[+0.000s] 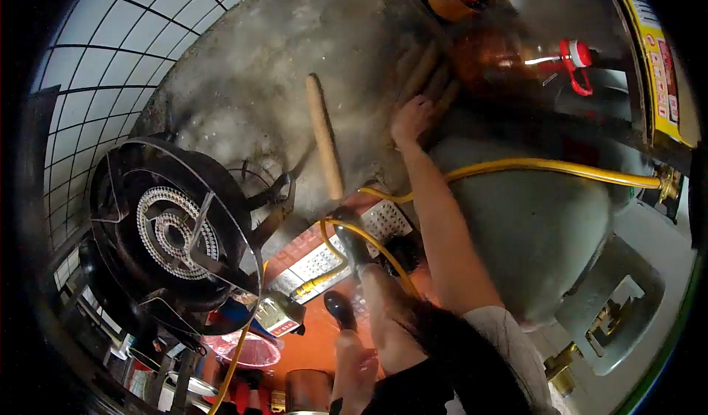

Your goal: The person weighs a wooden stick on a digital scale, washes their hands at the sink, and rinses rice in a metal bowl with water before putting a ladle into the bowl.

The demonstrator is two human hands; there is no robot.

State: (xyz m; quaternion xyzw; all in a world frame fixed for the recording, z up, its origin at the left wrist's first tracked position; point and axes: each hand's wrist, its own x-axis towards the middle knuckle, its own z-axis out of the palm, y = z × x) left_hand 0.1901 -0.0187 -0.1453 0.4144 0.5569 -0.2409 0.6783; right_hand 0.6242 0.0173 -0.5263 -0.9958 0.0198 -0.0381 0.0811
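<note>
My right hand (414, 119) reaches up from the lower right onto the grey, worn floor (258, 54). Its fingers are curled on a dark brown, folded cloth (429, 79), whose edges blur into shadow. Left of this hand, apart from it, lies a wooden stick (324, 136) with rounded ends. My left hand does not show clearly anywhere; only bare lower legs and dark shoes (339, 309) appear below.
A black gas burner (177, 234) stands at left. Yellow hoses (516, 164) cross near a grey gas cylinder (531, 231). At the upper right are a large bottle with a red-and-white cap (579, 54) and an orange jar (448, 1). A pink basin (247, 349) sits below.
</note>
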